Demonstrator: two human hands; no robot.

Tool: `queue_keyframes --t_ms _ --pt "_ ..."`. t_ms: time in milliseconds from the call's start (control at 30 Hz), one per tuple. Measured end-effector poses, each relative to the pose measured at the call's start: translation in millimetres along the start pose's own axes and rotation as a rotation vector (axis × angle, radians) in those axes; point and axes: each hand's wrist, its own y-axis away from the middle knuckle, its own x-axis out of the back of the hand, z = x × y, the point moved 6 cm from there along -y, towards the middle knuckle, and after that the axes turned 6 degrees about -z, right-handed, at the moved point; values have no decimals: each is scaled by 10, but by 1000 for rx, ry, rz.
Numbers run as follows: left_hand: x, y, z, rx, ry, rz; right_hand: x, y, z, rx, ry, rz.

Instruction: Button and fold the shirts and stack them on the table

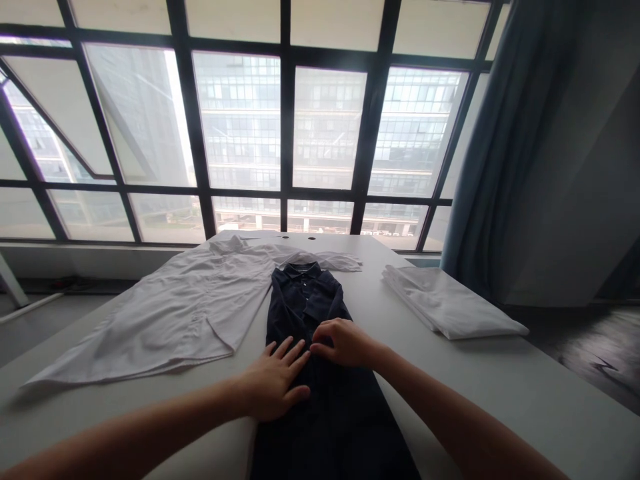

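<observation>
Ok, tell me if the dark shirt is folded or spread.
Spread lengthwise: the dark shirt runs from its collar past the left hand and right hand, no sleeves out at the sides.

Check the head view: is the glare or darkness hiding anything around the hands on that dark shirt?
In the head view, the bright windows flood the top of the frame with backlight, but the left hand and right hand are sharp; the dark shirt falls into shadow, so its folds are hard to read; lens distortion bows the window bars.
</observation>
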Motion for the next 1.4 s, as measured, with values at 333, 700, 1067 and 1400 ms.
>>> queue_keyframes --t_ms 333,700,1067,1400 --pt "986 -786 -1406 5 -229 171 -71 -658 112 -356 -17 100" --pt "1039 -1106 -1863 23 -287 142 -201 -991 346 -480 -234 -19" --pt "1121 -1268 -1921 -28 -305 212 -247 -817 487 -546 -483 -88" --pt "1029 -1301 -1549 -112 1 -42 -444 -880 456 -496 -791 -59"
